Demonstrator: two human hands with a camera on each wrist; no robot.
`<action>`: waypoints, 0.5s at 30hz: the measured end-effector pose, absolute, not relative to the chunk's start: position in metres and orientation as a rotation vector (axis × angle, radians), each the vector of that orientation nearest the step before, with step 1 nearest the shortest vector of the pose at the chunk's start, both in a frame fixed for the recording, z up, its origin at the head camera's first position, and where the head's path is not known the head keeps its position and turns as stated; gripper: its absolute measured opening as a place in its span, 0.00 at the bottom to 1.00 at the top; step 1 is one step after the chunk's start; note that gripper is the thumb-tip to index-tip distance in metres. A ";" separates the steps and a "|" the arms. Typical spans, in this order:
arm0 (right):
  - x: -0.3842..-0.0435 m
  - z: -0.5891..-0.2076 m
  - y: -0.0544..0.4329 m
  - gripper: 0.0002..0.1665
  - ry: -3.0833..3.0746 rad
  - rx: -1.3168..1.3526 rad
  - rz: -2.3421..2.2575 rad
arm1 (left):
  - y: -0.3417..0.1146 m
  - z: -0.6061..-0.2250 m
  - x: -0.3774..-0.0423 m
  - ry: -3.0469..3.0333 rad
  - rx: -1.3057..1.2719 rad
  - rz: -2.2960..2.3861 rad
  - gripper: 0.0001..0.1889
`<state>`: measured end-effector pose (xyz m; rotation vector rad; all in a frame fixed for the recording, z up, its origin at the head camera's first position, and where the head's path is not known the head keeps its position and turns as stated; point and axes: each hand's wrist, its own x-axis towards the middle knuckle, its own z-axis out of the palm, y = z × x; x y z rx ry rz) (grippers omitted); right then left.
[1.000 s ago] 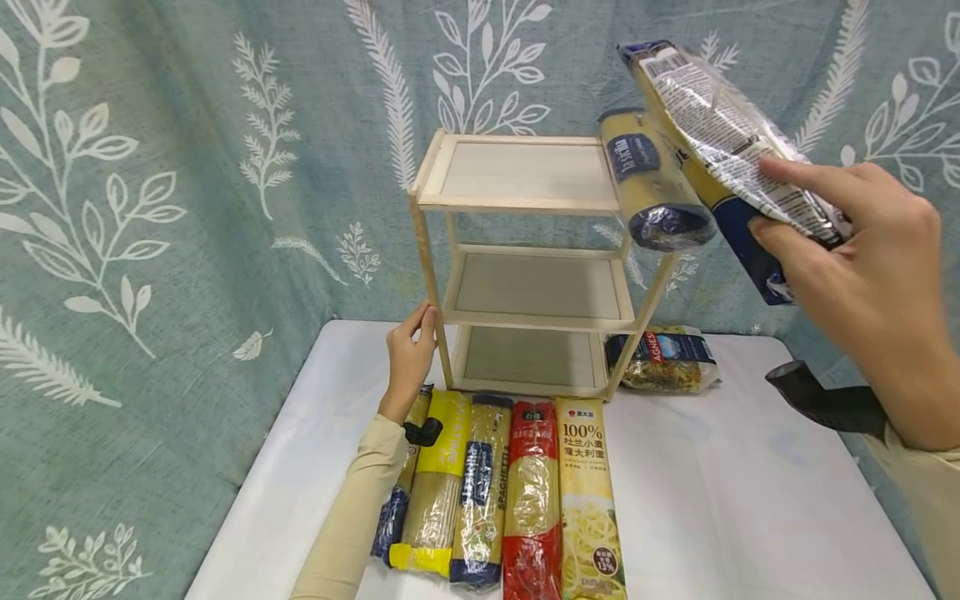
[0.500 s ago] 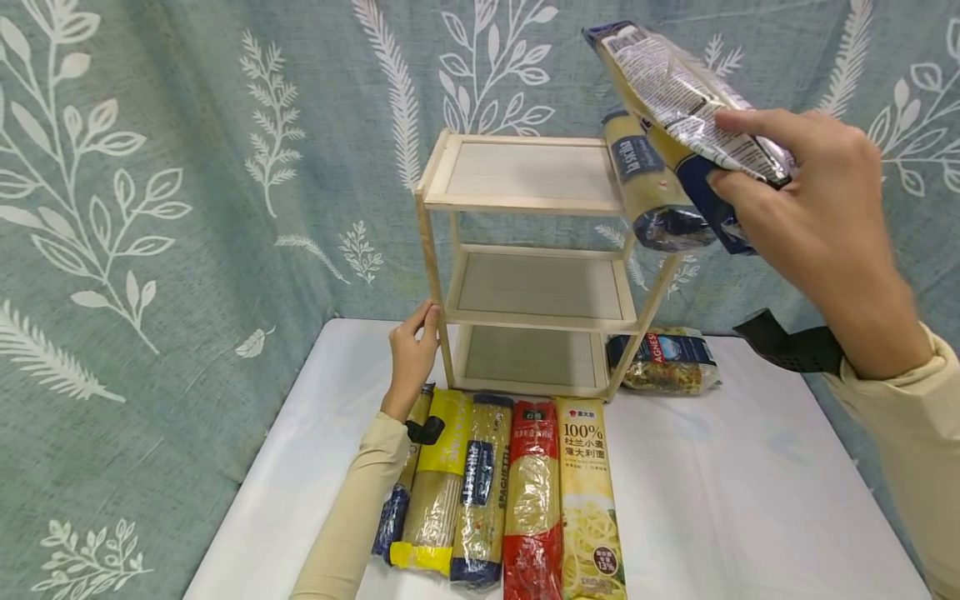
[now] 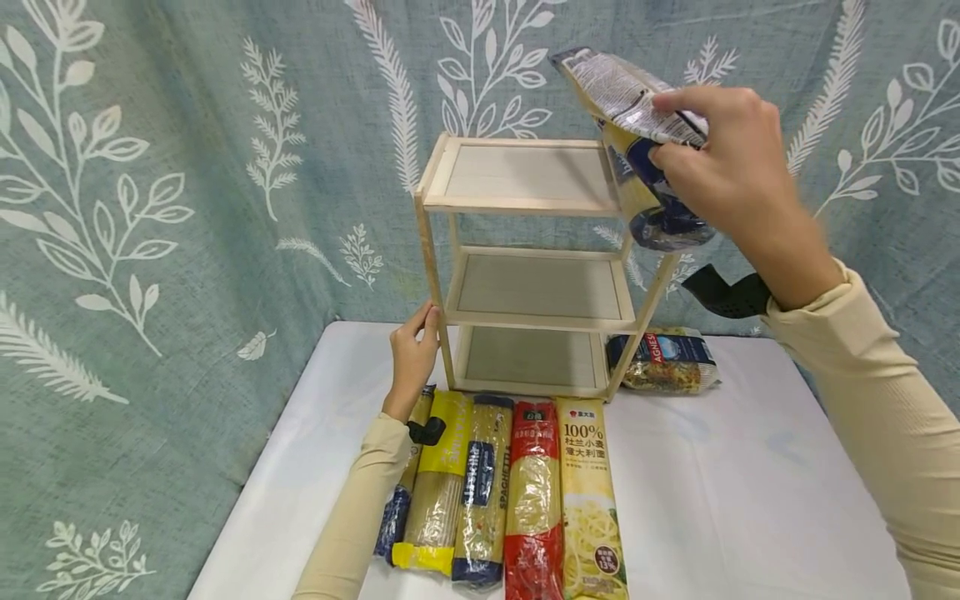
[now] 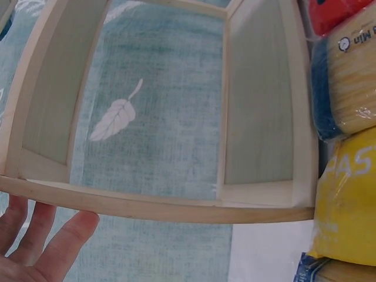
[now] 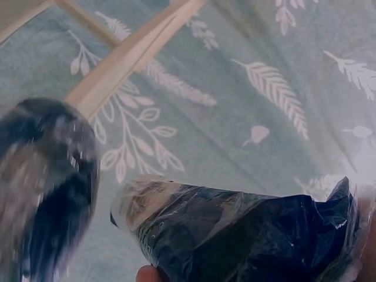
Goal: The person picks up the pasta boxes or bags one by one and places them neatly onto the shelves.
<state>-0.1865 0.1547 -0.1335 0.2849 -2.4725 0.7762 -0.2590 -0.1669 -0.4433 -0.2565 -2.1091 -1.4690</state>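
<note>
A three-tier wooden shelf [image 3: 525,206] stands at the back of the white table. My left hand [image 3: 414,354] pinches its left front post at the fingertips; in the left wrist view the fingers [image 4: 64,244] meet the post's edge. My right hand [image 3: 731,158] grips a clear-and-blue pasta bag [image 3: 622,87], its white printed back facing up, tilted above the shelf's right end. Beneath the bag, another pasta pack [image 3: 671,229] with blue ends lies on the top tier's right side, partly hidden. The right wrist view shows the held bag [image 5: 247,235] close up, beside the lying pack's blurred end [image 5: 47,188].
Several long pasta packs lie side by side before the shelf, among them a yellow one [image 3: 442,442], a red one [image 3: 534,500] and a cream one [image 3: 592,500]. An AGNESI pasta bag [image 3: 667,360] lies behind the right post. Patterned curtains [image 3: 187,208] surround the table.
My right hand has carried the pasta bag leftward, from right of the shelf to over the pack on the top tier. The left hand has stayed at the post.
</note>
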 end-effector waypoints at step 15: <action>-0.219 -0.139 0.111 0.33 -2.551 0.399 0.684 | -0.169 -0.444 -0.260 -2.118 -0.241 -1.445 0.23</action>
